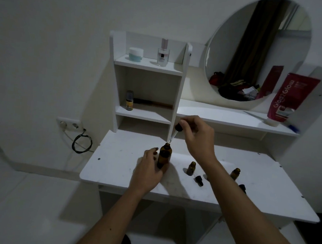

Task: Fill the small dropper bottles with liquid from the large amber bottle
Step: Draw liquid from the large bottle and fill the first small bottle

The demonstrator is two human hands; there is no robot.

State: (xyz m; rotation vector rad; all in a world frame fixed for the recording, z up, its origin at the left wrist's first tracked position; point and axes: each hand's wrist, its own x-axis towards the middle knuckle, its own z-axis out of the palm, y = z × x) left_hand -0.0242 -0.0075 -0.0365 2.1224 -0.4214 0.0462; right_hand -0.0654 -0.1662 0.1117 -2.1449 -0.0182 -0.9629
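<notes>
Worktop (256,185): white, flat, scuffed, carrying all the bottles below.

Round mirror (256,52): on the wall at back right, above a long white ledge.

Shelf unit (147,94): white, standing at the back of the worktop; a pale jar (135,54) and a clear perfume bottle (163,53) on its top shelf, a small yellow-labelled bottle (129,100) on the middle shelf.

Red tube (289,98): cap down, leaning on the ledge at right.

Left hand (149,170): fingers curled round the lower body of the large amber bottle, holding it upright.

Right hand (197,135): raised above and just right of that bottle; thumb and fingers pinch the black bulb of the dropper.

Large amber bottle (164,156): upright near the worktop's middle, mouth uncapped.

Dropper (174,134): tilted, glass tip pointing down at the large bottle's mouth; whether it touches cannot be told.

Small dropper bottles, two: one (191,168) just right of the large bottle, the other (235,173) further right; both upright and uncapped.

Black dropper cap (199,180): lying on the worktop in front of the nearer small bottle.
</notes>
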